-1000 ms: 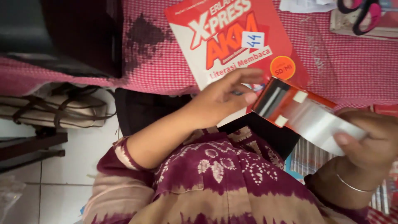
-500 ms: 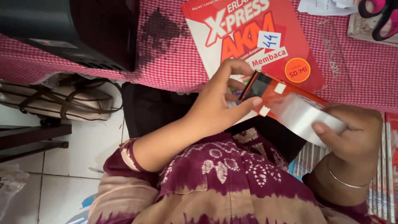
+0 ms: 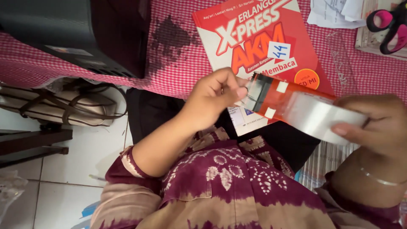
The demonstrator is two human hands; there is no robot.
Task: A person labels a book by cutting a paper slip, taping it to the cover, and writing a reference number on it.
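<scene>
My right hand [image 3: 377, 125], with a thin bangle on the wrist, grips a roll of clear packing tape [image 3: 318, 116] set in an orange dispenser [image 3: 277, 99]. My left hand [image 3: 212, 97] is at the dispenser's dark front end, with thumb and fingers pinched on the tape's free end. Both hands hover over the near edge of a red and white book [image 3: 254, 38] with a small white sticker. The book lies on a red checked tablecloth [image 3: 178, 76].
Pink-handled scissors [image 3: 388, 25] and loose papers [image 3: 335, 12] lie at the far right. A clear ruler [image 3: 341, 59] rests beside the book. A black box [image 3: 85, 34] fills the table's left. A beige bag [image 3: 63, 106] sits below on the tiled floor.
My left hand has closed from an open reach into a pinch at the dispenser's front. The dispenser has shifted slightly right and up in my right hand.
</scene>
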